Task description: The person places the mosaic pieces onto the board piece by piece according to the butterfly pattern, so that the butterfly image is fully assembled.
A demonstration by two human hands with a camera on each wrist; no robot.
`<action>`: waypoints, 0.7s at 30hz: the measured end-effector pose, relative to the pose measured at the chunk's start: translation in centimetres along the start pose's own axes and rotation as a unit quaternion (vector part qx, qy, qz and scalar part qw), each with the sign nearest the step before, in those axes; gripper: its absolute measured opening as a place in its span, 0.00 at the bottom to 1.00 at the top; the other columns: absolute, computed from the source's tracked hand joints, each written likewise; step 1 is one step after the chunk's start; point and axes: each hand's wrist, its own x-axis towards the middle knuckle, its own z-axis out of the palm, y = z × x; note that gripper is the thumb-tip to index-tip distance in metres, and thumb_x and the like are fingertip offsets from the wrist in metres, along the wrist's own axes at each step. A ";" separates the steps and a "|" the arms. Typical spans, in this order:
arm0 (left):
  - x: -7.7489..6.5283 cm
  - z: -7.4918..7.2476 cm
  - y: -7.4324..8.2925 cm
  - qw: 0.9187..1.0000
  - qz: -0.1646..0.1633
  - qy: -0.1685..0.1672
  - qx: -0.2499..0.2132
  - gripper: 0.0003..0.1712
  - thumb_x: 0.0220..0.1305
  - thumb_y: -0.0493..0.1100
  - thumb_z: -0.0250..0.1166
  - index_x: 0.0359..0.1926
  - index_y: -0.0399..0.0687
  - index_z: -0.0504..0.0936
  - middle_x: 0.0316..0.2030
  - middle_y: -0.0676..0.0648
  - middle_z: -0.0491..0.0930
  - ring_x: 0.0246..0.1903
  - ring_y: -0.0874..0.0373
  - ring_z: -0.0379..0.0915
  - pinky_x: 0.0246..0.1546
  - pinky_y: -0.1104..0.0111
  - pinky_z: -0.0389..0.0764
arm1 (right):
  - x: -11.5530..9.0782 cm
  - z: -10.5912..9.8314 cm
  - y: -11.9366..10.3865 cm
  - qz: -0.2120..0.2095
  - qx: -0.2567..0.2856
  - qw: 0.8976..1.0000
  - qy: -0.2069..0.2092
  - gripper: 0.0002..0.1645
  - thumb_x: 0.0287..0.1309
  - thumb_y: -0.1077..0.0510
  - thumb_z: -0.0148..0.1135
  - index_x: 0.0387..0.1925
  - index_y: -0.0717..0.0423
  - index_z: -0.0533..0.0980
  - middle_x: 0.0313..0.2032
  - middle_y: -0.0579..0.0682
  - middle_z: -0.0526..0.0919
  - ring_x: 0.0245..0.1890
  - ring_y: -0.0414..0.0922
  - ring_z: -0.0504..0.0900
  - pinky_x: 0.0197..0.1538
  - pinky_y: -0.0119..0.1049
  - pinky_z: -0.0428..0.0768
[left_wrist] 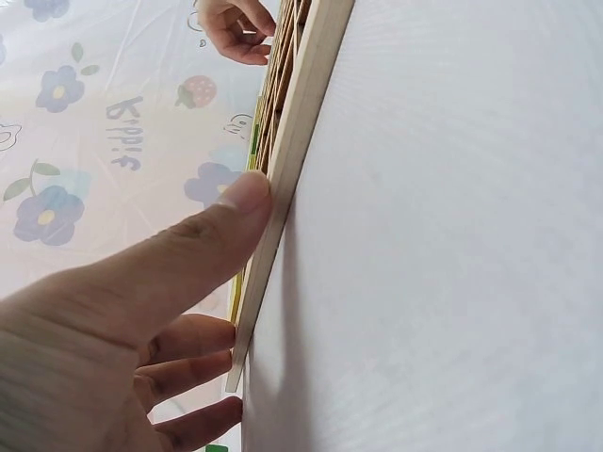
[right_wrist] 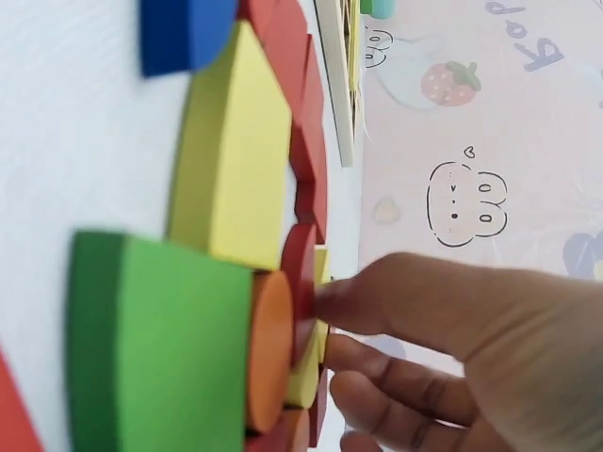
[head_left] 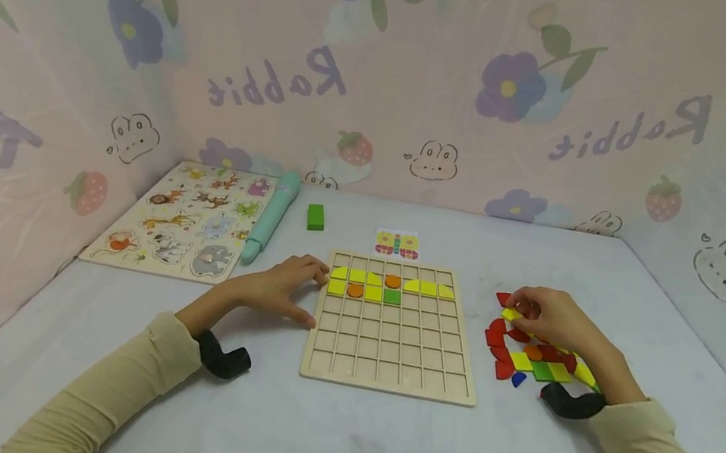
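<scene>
one side steadies, the other picks

in the head view, the left hand (head_left: 275,291) spreads thumb and fingers apart against the left edge of the wooden grid board (head_left: 393,354), probably to keep it from sliding. the board is nearly square, its rows running left to right. the butterfly card (head_left: 396,244) lies just beyond, wings spread along its longer side, likely placed there for easy glancing. over at the coloured pieces (head_left: 541,370), right of the board, the right hand (head_left: 560,321) seems to pinch a yellow piece (head_left: 511,316) at the pile's far left corner; it slants, but the fingers cover part, so i can't tell its long axis.

in the left wrist view, the thumb touches the board's side edge, which rests flat on the table (left_wrist: 443,235).

in the right wrist view, thumb and fingers come close together behind a red piece (right_wrist: 299,287), mostly hiding what they pinch.
</scene>
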 end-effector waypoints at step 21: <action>0.0 -0.1 -0.1 1.000 0.007 -0.001 -0.001 0.38 0.49 0.56 0.71 0.55 0.40 0.68 0.62 0.40 0.61 0.61 0.43 0.55 0.61 0.49 0.57 | 0.6 -0.8 -1.9 -0.005 0.013 0.996 0.092 0.19 0.48 0.57 0.71 0.41 0.63 0.79 0.34 0.54 0.80 0.33 0.48 0.72 0.28 0.29 0.74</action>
